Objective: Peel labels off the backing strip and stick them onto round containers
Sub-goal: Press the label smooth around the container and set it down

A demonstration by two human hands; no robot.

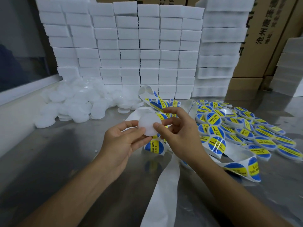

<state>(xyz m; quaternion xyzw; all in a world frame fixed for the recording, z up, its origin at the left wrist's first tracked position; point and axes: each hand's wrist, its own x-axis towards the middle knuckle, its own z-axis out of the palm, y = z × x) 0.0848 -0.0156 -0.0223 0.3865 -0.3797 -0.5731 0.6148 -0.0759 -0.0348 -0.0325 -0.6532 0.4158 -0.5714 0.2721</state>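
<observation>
At the centre of the frame the left hand holds a plain white round container by its rim, thumb on one edge and fingers curled beneath. The right hand pinches the opposite edge with its thumb, its other fingers bent above the backing strip, which trails over the steel desk toward the bottom of the frame. The container looks like light, smooth, stiff plastic, so a rim pinch suits it and keeps the flat face free. The labels look thin, floppy and sticky, best lifted by one edge. Labelled containers pile up at right; unlabelled ones heap at left, before stacked white boxes
</observation>
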